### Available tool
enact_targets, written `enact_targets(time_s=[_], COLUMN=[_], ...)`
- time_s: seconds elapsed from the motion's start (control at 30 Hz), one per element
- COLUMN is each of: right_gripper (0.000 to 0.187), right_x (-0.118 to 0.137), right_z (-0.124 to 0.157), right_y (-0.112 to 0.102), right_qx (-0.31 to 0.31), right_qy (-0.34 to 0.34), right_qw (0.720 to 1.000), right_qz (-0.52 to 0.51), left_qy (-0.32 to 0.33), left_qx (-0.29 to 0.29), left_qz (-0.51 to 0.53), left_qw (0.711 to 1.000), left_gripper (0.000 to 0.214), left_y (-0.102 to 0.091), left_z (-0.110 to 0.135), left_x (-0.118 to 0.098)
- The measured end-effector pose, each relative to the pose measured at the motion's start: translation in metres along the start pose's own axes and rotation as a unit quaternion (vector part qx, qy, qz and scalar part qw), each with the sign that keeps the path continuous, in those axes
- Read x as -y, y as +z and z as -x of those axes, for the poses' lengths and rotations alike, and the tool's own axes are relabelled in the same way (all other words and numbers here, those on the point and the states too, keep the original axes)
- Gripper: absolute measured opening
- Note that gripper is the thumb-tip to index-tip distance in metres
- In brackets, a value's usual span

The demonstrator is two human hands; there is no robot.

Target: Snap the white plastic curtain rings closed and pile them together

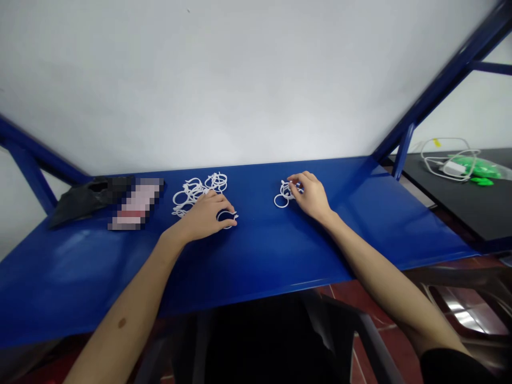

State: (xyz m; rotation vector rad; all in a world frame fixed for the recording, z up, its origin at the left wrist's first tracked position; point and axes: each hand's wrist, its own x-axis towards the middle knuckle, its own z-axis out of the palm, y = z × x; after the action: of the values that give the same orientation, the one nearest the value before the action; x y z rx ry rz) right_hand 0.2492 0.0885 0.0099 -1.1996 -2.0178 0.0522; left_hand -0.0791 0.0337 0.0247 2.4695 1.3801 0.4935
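On white rings (188, 194), loosely closed hands (206, 216) (312, 198)

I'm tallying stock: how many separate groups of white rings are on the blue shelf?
3: a big heap behind the left hand, a single ring touching it, a small cluster under the right hand. Hands may hide more.

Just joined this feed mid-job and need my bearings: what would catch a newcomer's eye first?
A glossy blue metal shelf spans the view under a plain white wall. On it, the left hand pinches a white plastic ring beside a loose pile of white plastic rings at centre-left, while the right hand rests on a smaller cluster of white rings at centre. Far right, a coiled white cable lies on a black table.
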Motion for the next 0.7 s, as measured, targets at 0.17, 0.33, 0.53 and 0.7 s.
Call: enact_targets(time_s=[0.17,0.33,0.53,0.7], right_gripper=[0.015,0.017,0.02,0.015], right_x=[-0.002,0.027,0.07,0.077], right_z=[0.0,0.005,0.021,0.028], right_y=[0.003,-0.004,-0.005,0.003], right_qx=[0.009,-0.009,0.121,0.156], right_qy=[-0.003,-0.051,-0.107,-0.054], right_qw=[0.999,0.999,0.978,0.965], right_qz=[0.046,0.002,-0.132,-0.203], left_qy=[0.006,-0.066,-0.106,-0.098], left_qx=[-0.001,-0.073,-0.135,-0.077], left_qz=[0.015,0.086,0.262,0.388], left_qw=[1.0,0.991,0.95,0.913], left_gripper=[0.021,0.014,0.021,0.025], left_y=[0.001,0.003,0.017,0.026], left_z=[-0.004,-0.007,-0.012,-0.011], left_x=[-0.003,-0.023,-0.049,-0.054])
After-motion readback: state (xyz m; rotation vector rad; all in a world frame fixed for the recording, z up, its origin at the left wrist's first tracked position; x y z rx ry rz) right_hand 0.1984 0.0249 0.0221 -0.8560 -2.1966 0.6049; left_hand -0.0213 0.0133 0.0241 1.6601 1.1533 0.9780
